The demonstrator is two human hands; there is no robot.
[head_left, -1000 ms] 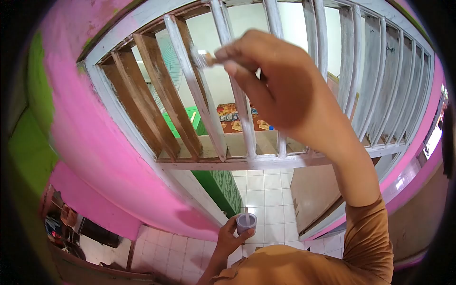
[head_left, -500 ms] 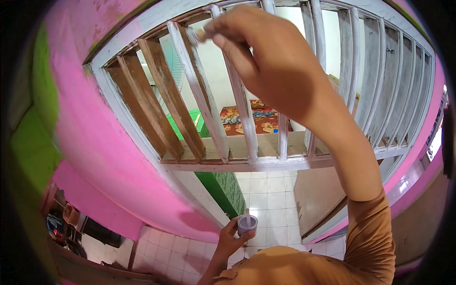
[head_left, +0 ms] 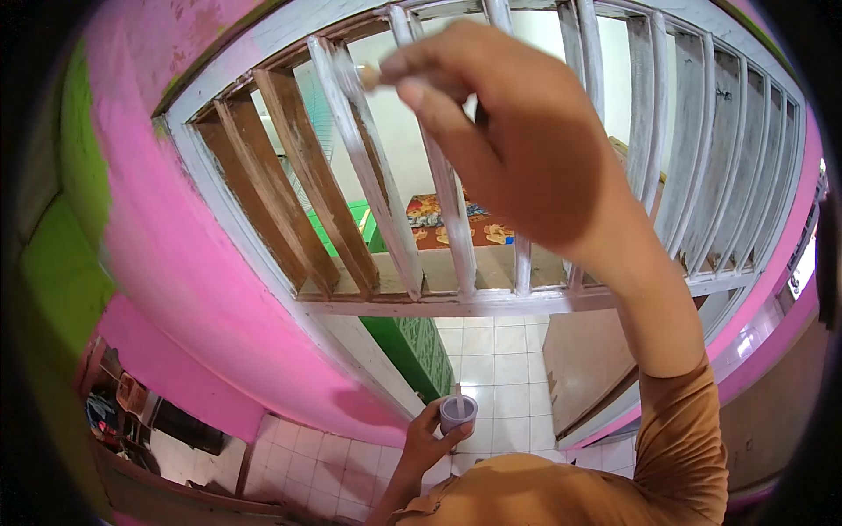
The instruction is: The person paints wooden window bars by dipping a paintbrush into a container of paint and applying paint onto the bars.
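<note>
Both hands are full as I look through the head view: the right hand [head_left: 535,149] pinches a small brush [head_left: 367,77] between thumb and fingers, up among the slats, and the left hand [head_left: 428,438] holds a cup [head_left: 458,419] low down, near the front of the shirt [head_left: 535,491]. I see the brush only as a blur; its short handle end disappears into the fingertips, and its pale bristles lie over the partly whitened slat [head_left: 373,162]. I cannot tell whether they press on it or hover just off it. The raised hand and forearm hide parts of several white slats behind them.

To the left of the brush, the brown slats [head_left: 303,153] show bare-looking wood, and behind them I make out a fan [head_left: 317,127], cut up by the gaps. A patterned cloth [head_left: 438,219] shows low between the slats, partly covered.

Inside the cup stands a pale stick [head_left: 458,396], its lower end out of my sight; how full the cup is, I cannot judge. Below the bottom rail [head_left: 474,305], a green cabinet [head_left: 408,355] shows only in part beside the tiled floor [head_left: 500,377].
</note>
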